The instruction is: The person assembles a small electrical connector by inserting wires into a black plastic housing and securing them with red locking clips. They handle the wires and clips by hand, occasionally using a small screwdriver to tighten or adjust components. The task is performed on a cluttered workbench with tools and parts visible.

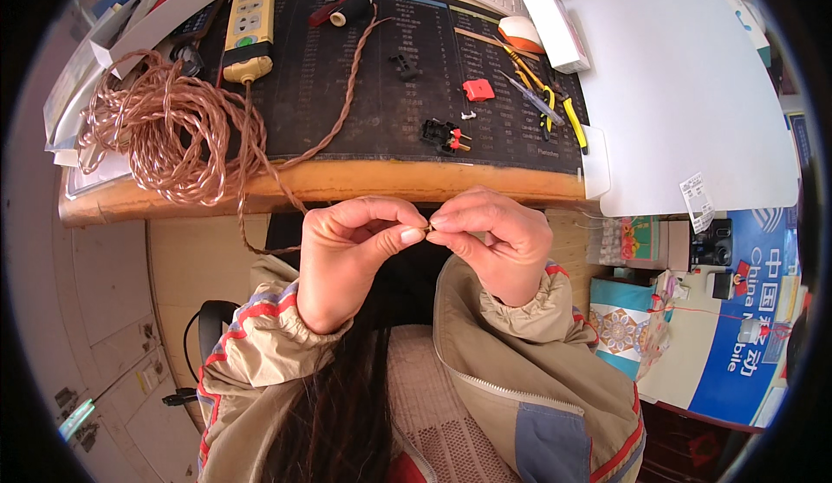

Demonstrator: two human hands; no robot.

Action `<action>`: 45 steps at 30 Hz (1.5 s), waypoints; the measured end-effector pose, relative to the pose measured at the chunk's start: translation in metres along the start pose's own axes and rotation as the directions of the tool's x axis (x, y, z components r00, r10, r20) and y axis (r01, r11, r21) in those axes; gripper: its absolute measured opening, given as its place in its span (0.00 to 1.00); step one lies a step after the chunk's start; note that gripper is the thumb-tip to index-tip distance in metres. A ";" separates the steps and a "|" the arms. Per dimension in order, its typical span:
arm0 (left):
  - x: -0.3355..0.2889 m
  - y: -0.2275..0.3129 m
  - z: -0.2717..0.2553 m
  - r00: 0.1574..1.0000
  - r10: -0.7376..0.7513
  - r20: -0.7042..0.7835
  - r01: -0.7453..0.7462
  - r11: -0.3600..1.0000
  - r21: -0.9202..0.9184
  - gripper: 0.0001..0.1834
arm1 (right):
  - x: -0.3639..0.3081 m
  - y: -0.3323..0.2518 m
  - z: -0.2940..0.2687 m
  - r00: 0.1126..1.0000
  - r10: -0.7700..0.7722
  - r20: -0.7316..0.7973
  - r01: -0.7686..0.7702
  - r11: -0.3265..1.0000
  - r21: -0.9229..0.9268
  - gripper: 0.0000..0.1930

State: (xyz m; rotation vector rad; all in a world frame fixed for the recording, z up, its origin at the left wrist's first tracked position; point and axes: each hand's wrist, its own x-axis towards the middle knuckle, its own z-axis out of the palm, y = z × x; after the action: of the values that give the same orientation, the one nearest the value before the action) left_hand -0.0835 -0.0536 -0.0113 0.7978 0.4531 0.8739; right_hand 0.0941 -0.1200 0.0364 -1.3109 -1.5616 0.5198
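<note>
In front of the desk edge, the fingertips of my left hand and my right hand meet in a pinch. Between them is a tiny brass-coloured piece, too small and covered to name. Twisted copper-coloured cable lies coiled at the left of the desk. One length of it hangs over the edge and passes out of sight by my left wrist. On the mat beyond my hands are an opened black plug part with red pieces and metal pins, a red plug cover and a small black part.
Yellow-handled pliers and a screwdriver lie at the right of the black desk mat, near an orange-and-white mouse. A yellow power strip stands at the back left. A white box borders the white surface.
</note>
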 end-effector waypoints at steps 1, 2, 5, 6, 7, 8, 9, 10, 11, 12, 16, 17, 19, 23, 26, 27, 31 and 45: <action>0.000 0.000 0.000 1.000 0.022 0.007 -0.022 0.999 0.045 0.05 | 0.000 -0.001 0.000 1.000 -0.014 0.005 0.014 1.000 -0.021 0.09; 0.000 0.001 0.000 0.999 0.049 0.016 -0.050 0.997 0.064 0.05 | 0.001 -0.001 0.000 1.000 -0.029 0.009 0.030 0.999 -0.041 0.09; 0.000 0.002 0.001 0.996 0.086 0.024 -0.088 0.992 0.089 0.05 | 0.002 -0.004 -0.001 0.996 -0.084 0.025 0.087 0.989 -0.120 0.10; 0.000 0.002 0.001 0.996 0.090 0.023 -0.092 0.993 0.067 0.06 | 0.002 -0.005 -0.001 0.995 -0.101 0.025 0.104 0.984 -0.142 0.10; 0.000 0.003 0.001 0.996 0.091 0.021 -0.092 0.991 0.099 0.05 | 0.002 -0.007 -0.001 0.995 -0.091 0.026 0.094 0.984 -0.154 0.10; -0.001 0.003 0.001 0.996 0.089 0.021 -0.091 0.990 0.105 0.05 | 0.001 -0.008 -0.001 0.997 -0.078 0.021 0.081 0.984 -0.159 0.10; -0.001 0.003 0.002 0.996 0.088 0.022 -0.090 0.990 0.112 0.05 | 0.001 -0.010 0.000 0.998 -0.058 0.008 0.059 0.986 -0.158 0.10; -0.001 0.003 0.002 0.997 0.081 0.019 -0.083 0.991 0.108 0.05 | 0.001 -0.011 0.000 0.999 -0.049 0.000 0.048 0.986 -0.157 0.10; -0.002 0.004 0.003 0.997 0.076 0.015 -0.077 0.992 0.104 0.05 | 0.002 -0.012 0.000 0.999 -0.032 -0.014 0.030 0.988 -0.148 0.11; -0.002 0.005 0.003 0.997 0.070 0.014 -0.071 0.995 0.064 0.05 | 0.002 -0.013 0.000 0.999 -0.030 -0.016 0.027 0.990 -0.139 0.11; -0.004 0.007 0.004 0.999 0.052 -0.005 -0.051 0.987 0.153 0.04 | 0.008 -0.013 -0.005 0.986 -0.152 0.069 0.163 0.965 -0.204 0.11; -0.004 0.007 0.004 0.998 0.061 -0.004 -0.059 0.985 0.165 0.04 | 0.008 -0.013 -0.005 0.987 -0.142 0.076 0.155 0.965 -0.213 0.11; -0.004 0.008 0.004 0.996 0.093 0.011 -0.094 0.977 0.191 0.05 | 0.008 -0.013 -0.006 0.991 -0.103 0.080 0.117 0.972 -0.204 0.10; -0.005 0.008 0.005 0.989 0.140 0.038 -0.144 0.972 0.184 0.06 | 0.006 -0.014 -0.006 0.998 -0.027 0.064 0.037 0.987 -0.154 0.10; -0.006 0.008 0.005 0.991 0.134 0.032 -0.137 0.978 0.157 0.06 | 0.005 -0.013 -0.005 0.998 -0.024 0.057 0.032 0.990 -0.137 0.11; -0.006 0.008 0.005 0.991 0.129 0.030 -0.132 0.980 0.152 0.07 | 0.005 -0.013 -0.005 0.998 -0.019 0.054 0.026 0.991 -0.128 0.11; -0.007 0.007 0.006 0.989 0.145 0.019 -0.146 0.977 0.157 0.07 | 0.005 -0.010 -0.003 0.997 -0.070 0.041 0.076 0.982 -0.176 0.11; -0.004 0.001 0.003 0.996 0.081 -0.019 -0.080 0.995 0.058 0.07 | 0.005 -0.011 -0.006 0.992 -0.086 0.092 0.108 0.959 -0.264 0.11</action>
State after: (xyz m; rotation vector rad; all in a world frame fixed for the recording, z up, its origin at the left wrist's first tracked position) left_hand -0.0847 -0.0577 -0.0088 0.8650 0.4692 0.9487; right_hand 0.0941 -0.1209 0.0496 -1.4202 -1.8013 0.3090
